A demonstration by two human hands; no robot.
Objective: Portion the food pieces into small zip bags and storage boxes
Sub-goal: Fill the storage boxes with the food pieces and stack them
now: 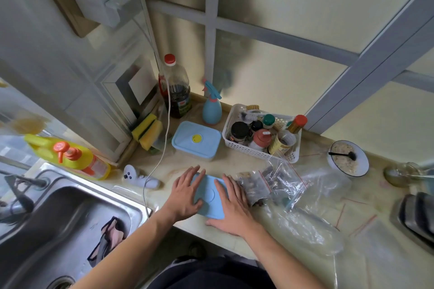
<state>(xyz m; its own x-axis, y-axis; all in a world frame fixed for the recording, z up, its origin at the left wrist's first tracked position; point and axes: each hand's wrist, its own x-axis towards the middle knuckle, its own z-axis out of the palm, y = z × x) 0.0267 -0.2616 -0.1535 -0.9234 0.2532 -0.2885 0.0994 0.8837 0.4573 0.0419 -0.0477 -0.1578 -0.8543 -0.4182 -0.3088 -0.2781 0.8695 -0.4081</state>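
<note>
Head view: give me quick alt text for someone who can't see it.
Both hands, left hand and right hand, press flat on a blue storage box lid at the counter's front edge. Filled zip bags lie just right of it; a second blue box sits behind, a sink to the left.

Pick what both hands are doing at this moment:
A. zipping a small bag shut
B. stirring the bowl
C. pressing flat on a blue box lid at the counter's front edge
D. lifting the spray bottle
C: the left hand and right hand lie flat, fingers straight, on the blue lid.
</note>
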